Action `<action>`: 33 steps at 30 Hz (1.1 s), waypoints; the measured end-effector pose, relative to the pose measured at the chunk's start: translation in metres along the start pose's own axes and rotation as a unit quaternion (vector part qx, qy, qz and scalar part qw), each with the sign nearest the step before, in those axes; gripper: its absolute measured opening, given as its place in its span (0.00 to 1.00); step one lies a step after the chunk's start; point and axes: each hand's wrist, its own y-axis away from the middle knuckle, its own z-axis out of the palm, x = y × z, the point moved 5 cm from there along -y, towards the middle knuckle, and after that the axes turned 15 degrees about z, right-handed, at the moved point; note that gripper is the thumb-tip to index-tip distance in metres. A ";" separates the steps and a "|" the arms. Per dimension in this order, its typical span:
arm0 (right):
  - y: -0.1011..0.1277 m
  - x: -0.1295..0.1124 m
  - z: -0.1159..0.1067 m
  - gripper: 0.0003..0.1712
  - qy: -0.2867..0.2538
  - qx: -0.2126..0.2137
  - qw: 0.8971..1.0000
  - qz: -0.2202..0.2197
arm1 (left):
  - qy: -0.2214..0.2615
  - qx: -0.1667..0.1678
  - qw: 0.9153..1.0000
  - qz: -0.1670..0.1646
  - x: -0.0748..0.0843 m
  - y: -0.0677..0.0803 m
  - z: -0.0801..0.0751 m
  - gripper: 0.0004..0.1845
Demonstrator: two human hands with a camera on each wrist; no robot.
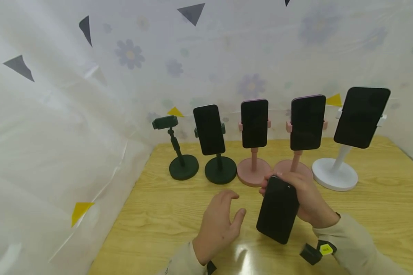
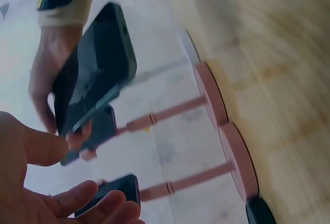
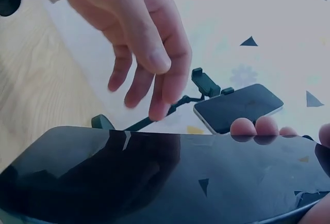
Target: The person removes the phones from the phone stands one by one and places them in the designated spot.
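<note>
Fingers of the left hand (image 1: 217, 223) hang loosely spread, holding nothing, just left of the phone (image 1: 277, 209). Right hand (image 1: 304, 200) grips that phone from behind, fingertips (image 3: 255, 126) curled over its top edge, screen tilted toward the head camera above the table (image 1: 158, 214). Behind the phone, left to right, stand an empty dark stand (image 1: 179, 152), then four stands carrying phones: dark (image 1: 217, 151), pink (image 1: 254, 143), pink (image 1: 304, 131), white (image 1: 347, 145)

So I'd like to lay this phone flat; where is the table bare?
Bare wood lies left of the left hand toward the curtain, and right of the white stand to the table's edge. The row of stands at the back is crowded.
</note>
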 end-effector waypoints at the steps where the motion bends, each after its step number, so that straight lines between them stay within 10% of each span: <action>1: -0.001 0.000 0.001 0.22 -0.003 0.005 1.000 0.001 | 0.005 -0.005 1.000 0.005 0.004 0.000 0.003 0.17; 13: -0.012 0.008 0.010 0.22 -0.007 -0.006 0.999 -0.044 | 0.066 -0.088 0.992 -0.063 0.025 0.002 0.028 0.34; 23: -0.020 0.022 0.001 0.21 0.022 0.065 0.996 -0.051 | 0.036 -0.123 0.984 -0.123 0.026 -0.001 0.036 0.47; 33: -0.028 0.028 0.005 0.20 0.022 0.085 0.994 -0.067 | -0.061 -0.087 0.989 -0.099 0.025 -0.005 0.036 0.49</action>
